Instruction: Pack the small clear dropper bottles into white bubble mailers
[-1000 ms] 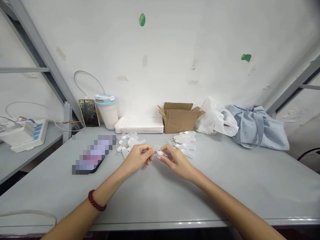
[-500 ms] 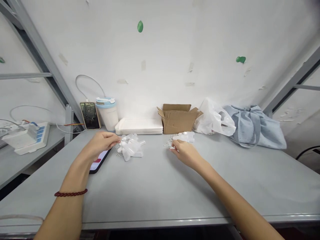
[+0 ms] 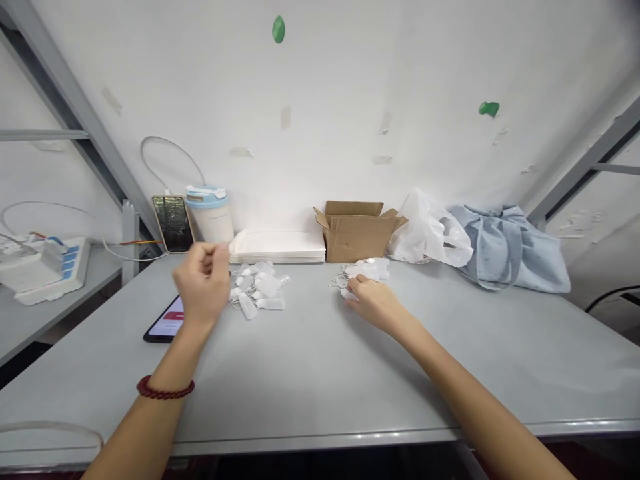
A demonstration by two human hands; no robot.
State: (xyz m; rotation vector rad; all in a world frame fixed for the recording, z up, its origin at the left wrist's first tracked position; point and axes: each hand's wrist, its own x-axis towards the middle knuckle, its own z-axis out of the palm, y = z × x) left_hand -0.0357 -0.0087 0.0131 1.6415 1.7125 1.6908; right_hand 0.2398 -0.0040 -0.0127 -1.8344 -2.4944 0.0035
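In the head view, the left hand (image 3: 203, 283) is seen blurred, curled into a loose fist by the flat smartphone (image 3: 167, 323), just left of a loose pile of small translucent bottles (image 3: 271, 287); whether anything is held can't be told. The right hand (image 3: 373, 300) is placed at the second bottle group (image 3: 376, 267), in front of the cardboard box (image 3: 357, 240) on the desk (image 3: 310, 380), fingers drawn narrow at its near edge, grip hidden.

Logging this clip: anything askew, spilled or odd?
No spill visible. The left pile of translucent white pieces lies jumbled, pointing different ways; tape scraps and two green bits cling to the wall, like leftovers.
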